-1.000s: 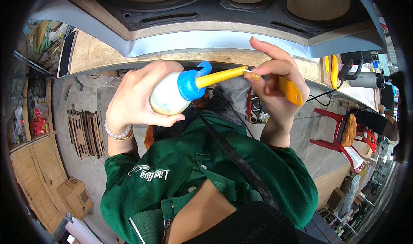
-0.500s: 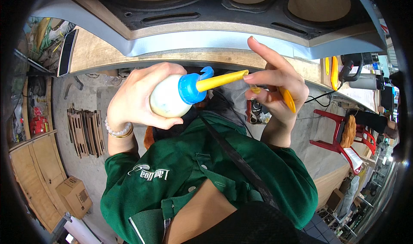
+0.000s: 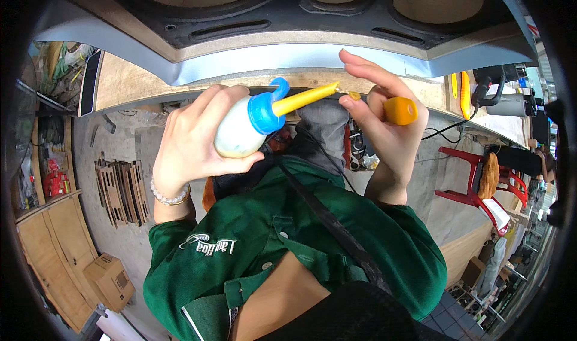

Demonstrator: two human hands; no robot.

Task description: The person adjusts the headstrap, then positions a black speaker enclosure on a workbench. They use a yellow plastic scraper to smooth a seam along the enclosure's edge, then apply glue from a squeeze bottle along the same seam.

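My left hand (image 3: 186,140) is wrapped round a round-bodied squeeze bottle (image 3: 236,130) of whitish contents. The bottle has a blue screw cap (image 3: 265,113) with a small hooked tab (image 3: 279,88) and a long yellow nozzle (image 3: 305,99) pointing right. My right hand (image 3: 387,109) is closed round a yellow tool handle (image 3: 401,111) with a hole in its end; the rest of it is hidden by the fingers. At the thumb tip of this hand sits a small yellow piece (image 3: 354,95), just apart from the nozzle's slanted, rough-looking end. My right forefinger sticks out.
Ahead stands a large speaker cabinet (image 3: 288,31) with round cut-outs, on a wooden bench (image 3: 129,82). A phone (image 3: 90,76) lies at the left; a yellow tool (image 3: 465,94) and a power tool (image 3: 490,91) are right. A red stool (image 3: 463,170) stands on the floor.
My right hand has drawn slightly back from the nozzle tip and turned, so the yellow handle's end now shows. The nozzle tip is uncovered. The bottle has shifted slightly.
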